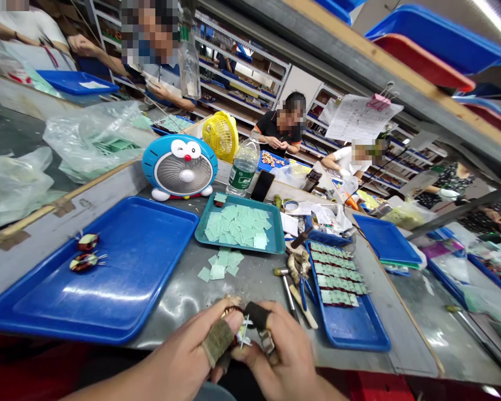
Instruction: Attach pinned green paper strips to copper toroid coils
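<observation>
My left hand [187, 348] and my right hand [275, 351] both pinch a wire-wound toroid coil [237, 323] low in the head view, with its bare wire leads sticking out. My fingers partly hide it. An olive cloth wrap covers a left finger, and a black wrap covers a right finger. Nearest my hands, loose green squares [221, 266] lie on the metal bench [179, 301]. Two similar coils [87, 252] rest on a blue tray [108, 289]. Green squares also fill a teal tray [237, 249].
Right of my hands lie blue-handled pliers [304, 292], a small hammer [286, 281] and a blue tray of green-and-red components [338, 275]. Farther back stand a round blue fan [179, 167], a water bottle [244, 167] and plastic bags [96, 139]. Co-workers [281, 125] sit beyond.
</observation>
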`<state>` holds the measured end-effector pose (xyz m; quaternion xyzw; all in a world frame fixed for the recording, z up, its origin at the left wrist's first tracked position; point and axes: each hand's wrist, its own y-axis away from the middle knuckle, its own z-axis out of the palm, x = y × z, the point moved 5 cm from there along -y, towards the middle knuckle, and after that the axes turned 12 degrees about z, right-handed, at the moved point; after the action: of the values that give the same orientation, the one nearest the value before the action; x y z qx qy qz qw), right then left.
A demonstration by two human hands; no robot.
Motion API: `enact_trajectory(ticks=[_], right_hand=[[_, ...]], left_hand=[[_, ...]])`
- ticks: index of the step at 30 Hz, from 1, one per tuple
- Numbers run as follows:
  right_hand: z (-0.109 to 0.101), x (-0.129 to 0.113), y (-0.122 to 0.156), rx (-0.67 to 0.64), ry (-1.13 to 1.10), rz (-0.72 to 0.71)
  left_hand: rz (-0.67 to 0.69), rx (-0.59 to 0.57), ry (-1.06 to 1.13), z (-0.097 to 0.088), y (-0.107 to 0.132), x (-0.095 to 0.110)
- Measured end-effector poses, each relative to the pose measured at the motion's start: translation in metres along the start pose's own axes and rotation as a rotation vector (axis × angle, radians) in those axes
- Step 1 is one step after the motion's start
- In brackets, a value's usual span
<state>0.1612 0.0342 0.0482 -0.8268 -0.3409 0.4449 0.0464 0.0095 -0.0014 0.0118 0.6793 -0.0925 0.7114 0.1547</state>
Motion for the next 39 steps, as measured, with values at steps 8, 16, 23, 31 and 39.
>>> enact_trajectory(ticks=[8, 16, 23, 31, 39], right_hand=[[0.015, 0.011, 0.003, -0.061, -0.082, 0.047], [0.029, 0.02, 0.009, -0.038, -0.077, 0.061], [0.035, 0.021, 0.014, -0.02, -0.136, 0.104], [0.024, 0.014, 0.009, -0.168, -0.1, -0.016], [0.036, 0.047, 0.015, -0.015, -0.404, 0.575]], left_hand=[[-0.108, -0.102, 0.143, -0.021, 0.001, -0.003], [-0.057, -0.117, 0.088, -0.021, 0.004, -0.011], [-0.137, -0.101, -0.001, -0.022, 0.004, -0.014], [-0.049, -0.174, -0.08, -0.013, 0.011, -0.013], [-0.037, 0.054, -0.019, -0.035, 0.0, -0.022]])
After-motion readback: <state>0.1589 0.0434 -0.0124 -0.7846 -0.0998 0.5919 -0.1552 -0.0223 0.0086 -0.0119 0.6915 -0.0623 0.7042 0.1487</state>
